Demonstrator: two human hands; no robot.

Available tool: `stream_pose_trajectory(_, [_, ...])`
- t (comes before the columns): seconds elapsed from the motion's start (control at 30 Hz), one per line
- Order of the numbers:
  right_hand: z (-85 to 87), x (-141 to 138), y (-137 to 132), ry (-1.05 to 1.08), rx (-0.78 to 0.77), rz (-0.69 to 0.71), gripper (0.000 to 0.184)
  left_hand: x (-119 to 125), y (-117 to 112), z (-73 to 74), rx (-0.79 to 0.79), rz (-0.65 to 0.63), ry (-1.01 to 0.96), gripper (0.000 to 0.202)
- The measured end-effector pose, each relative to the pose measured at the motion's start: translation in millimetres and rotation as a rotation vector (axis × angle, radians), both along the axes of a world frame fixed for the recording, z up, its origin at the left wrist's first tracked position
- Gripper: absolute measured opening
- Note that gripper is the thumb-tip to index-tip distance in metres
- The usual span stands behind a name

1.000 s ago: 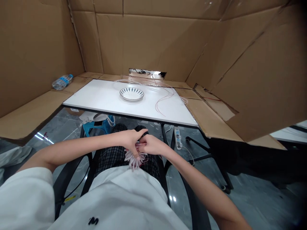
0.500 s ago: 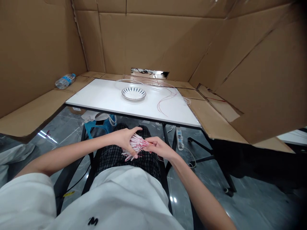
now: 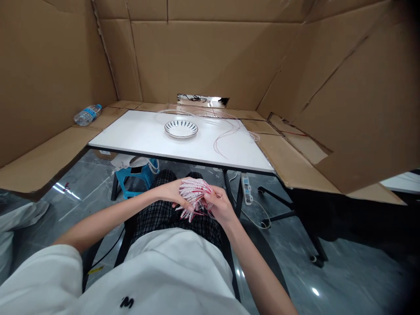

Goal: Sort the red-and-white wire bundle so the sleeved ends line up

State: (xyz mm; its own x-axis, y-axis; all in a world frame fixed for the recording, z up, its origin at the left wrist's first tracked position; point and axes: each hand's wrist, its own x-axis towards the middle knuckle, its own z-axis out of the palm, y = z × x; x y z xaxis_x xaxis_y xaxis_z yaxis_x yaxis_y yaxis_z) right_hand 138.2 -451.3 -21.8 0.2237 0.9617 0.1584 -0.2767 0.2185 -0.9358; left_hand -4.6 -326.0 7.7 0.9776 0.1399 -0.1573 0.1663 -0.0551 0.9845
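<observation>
Rising on three sides, cardboard walls [image 3: 210, 57] box in a white desk [image 3: 138, 131], and cardboard sheets [image 3: 55, 155] lie flat around its edges. A person sits at the near side of the desk, with plaid trousers [image 3: 154, 218] and a white shirt [image 3: 147, 271] showing below. A blue stool [image 3: 134, 179] stands on the floor beneath the desk, and a power strip [image 3: 246, 189] stands just beyond the person's right knee. A water bottle [image 3: 88, 115] lies on the cardboard at the far left corner. On the desk sits a round patterned plate [image 3: 181, 129], with long thin wires [image 3: 229, 131] trailing to its right and behind it. Over the person's lap, well below the desk, is a fanned bundle of pink-white wires with red marks [image 3: 193, 197]. The left hand [image 3: 169, 193] is curled around one side of it, and the right hand [image 3: 223, 205] grips the other side with bent fingers.
</observation>
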Motion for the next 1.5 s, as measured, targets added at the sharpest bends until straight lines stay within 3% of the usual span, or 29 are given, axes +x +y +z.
stream_pose_trajectory(0.1, [-4.3, -4.4, 1.6, 0.053, 0.007, -0.072, 0.033, 1.7, -2.2, -18.5, -0.132, 0.000, -0.013, 0.050])
stream_pose_trajectory(0.4, [-14.4, -21.0, 10.8, 0.225, -0.019, -0.253, 0.033, -4.6, -24.1, -67.2, -0.391, 0.165, 0.040, 0.063])
stream_pose_trajectory(0.67, [-20.8, -32.2, 11.2, 0.255, -0.084, -0.323, 0.035, 4.2, -71.9, -86.2, -0.448, 0.395, 0.021, 0.070])
stream_pose_trajectory(0.83, [-25.4, -33.0, 3.4, 0.221, -0.098, -0.291, 0.035, 18.3, -92.7, -97.8, -0.529, 0.341, 0.012, 0.082])
stream_pose_trajectory(0.93, [-28.4, -32.6, 0.6, 0.186, -0.069, -0.299, 0.035, 22.3, -97.1, -104.1, -0.578, 0.338, -0.004, 0.077])
stream_pose_trajectory(1.13, [-30.7, -33.6, -0.8, 0.108, -0.071, -0.288, 0.039, 28.6, -83.2, -101.1, -0.459, 0.405, -0.087, 0.059])
stream_pose_trajectory(1.23, [-27.6, -32.5, -1.2, 0.053, -0.121, -0.175, 0.036, 30.2, -68.0, -90.7, -0.350, 0.437, -0.171, 0.061])
stream_pose_trajectory(1.5, [-7.8, -21.3, 0.3, -0.120, -0.135, 0.067, 0.031, 12.2, -45.3, -61.5, -0.123, 0.363, -0.194, 0.032])
